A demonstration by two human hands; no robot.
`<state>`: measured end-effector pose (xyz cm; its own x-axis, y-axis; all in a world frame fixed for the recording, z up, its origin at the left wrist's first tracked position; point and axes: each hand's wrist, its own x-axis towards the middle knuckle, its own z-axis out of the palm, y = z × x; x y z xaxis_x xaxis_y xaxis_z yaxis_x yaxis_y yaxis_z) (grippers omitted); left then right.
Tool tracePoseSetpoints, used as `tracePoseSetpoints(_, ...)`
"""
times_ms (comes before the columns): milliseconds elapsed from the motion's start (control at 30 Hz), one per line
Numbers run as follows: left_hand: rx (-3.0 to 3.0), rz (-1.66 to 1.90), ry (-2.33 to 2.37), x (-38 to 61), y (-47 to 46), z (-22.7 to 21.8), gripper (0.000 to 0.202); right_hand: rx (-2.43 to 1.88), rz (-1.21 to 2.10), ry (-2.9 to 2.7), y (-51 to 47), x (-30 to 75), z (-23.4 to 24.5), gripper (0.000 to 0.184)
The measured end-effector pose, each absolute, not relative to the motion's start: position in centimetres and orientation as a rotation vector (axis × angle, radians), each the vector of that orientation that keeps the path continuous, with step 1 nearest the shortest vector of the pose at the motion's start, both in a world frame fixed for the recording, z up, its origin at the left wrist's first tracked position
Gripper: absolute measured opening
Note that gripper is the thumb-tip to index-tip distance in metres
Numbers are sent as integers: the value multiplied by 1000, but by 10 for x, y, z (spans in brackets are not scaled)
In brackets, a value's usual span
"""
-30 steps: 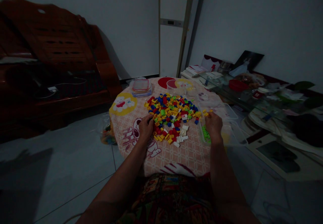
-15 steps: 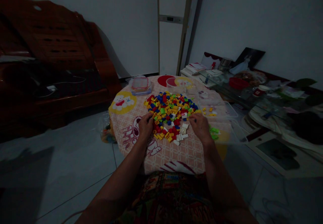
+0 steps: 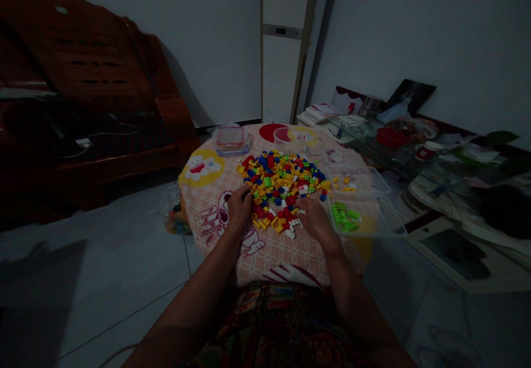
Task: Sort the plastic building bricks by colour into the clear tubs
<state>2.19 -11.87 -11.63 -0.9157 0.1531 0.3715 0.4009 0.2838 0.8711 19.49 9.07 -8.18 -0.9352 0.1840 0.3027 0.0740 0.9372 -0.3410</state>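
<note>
A heap of small coloured bricks (image 3: 282, 182), red, yellow, blue, green and white, lies on a round table under a pink patterned cloth (image 3: 207, 191). My left hand (image 3: 239, 206) rests at the heap's near left edge, fingers curled down onto the bricks. My right hand (image 3: 316, 219) lies on the near right edge of the heap, over the white bricks, fingers bent; what they hold, if anything, is hidden. To its right a clear tray (image 3: 373, 221) holds green bricks (image 3: 346, 217). Behind it a second clear tray (image 3: 365, 179) holds a few yellow bricks.
A lidded clear box (image 3: 231, 138) and a clear cup (image 3: 290, 140) stand at the table's far side. A dark wooden bench (image 3: 91, 113) fills the left. A cluttered glass table (image 3: 415, 146) runs along the right wall. Tiled floor lies below left.
My right hand has come left from the tray of green bricks to the near right edge of the heap. My left hand has stayed nearly where it was.
</note>
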Motion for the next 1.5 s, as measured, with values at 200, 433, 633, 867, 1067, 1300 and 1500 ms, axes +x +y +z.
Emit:
tracePoseSetpoints(200,-493,-1715,-2337,20,-118,-120,32,-201,418,-2784,82,193,-83,30)
tracePoseSetpoints(433,-511,-1667,-2345,19,-118,-120,31,-234,681,-2600,81,188,-72,22)
tracePoseSetpoints(633,-506,-1688,-2339,21,-119,-118,31,-444,840,-2387,104,193,-47,24)
tracePoseSetpoints(867,-501,-1683,-2350,21,-118,-117,31,-899,410,-2312,176,202,-27,29)
tracePoseSetpoints(1067,-510,-1682,-2344,21,-119,-115,31,-1090,200,-2342,203,203,-22,35)
tracePoseSetpoints(1300,-468,-1697,-2356,23,-118,-115,37,-518,346,-2448,121,174,-26,28)
tracePoseSetpoints(1500,-419,-1757,-2291,21,-118,-119,42,-2,455,-2754,23,128,-39,26)
